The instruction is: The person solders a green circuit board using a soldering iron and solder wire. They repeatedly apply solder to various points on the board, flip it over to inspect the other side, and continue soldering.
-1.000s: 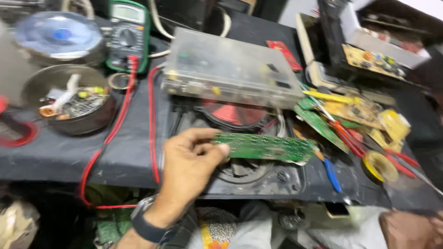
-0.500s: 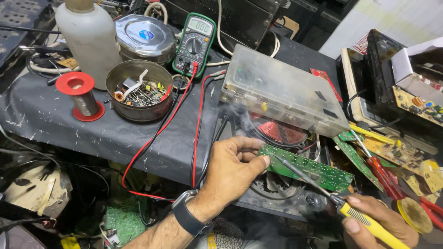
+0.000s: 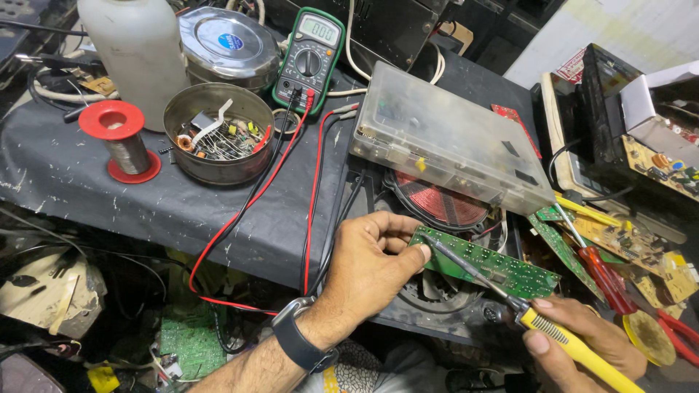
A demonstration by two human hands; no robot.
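Note:
My left hand (image 3: 364,266) pinches the left end of a long green circuit board (image 3: 502,266) and holds it over an opened appliance with a copper coil (image 3: 444,204). My right hand (image 3: 582,346), at the lower right, grips a yellow-handled soldering iron (image 3: 564,342). The iron's metal tip rests on the board close to my left thumb. A dark watch sits on my left wrist.
A clear plastic box (image 3: 444,138) lies behind the board. A green multimeter (image 3: 309,58) with red and black leads, a metal tin of parts (image 3: 218,138), a solder spool (image 3: 124,142) and a white bottle (image 3: 135,51) stand at the left. Screwdrivers (image 3: 601,266) and boards crowd the right.
The view has swung left and steadied. My right hand came in from the lower right with the soldering iron and set its tip on the board, which my left hand kept holding.

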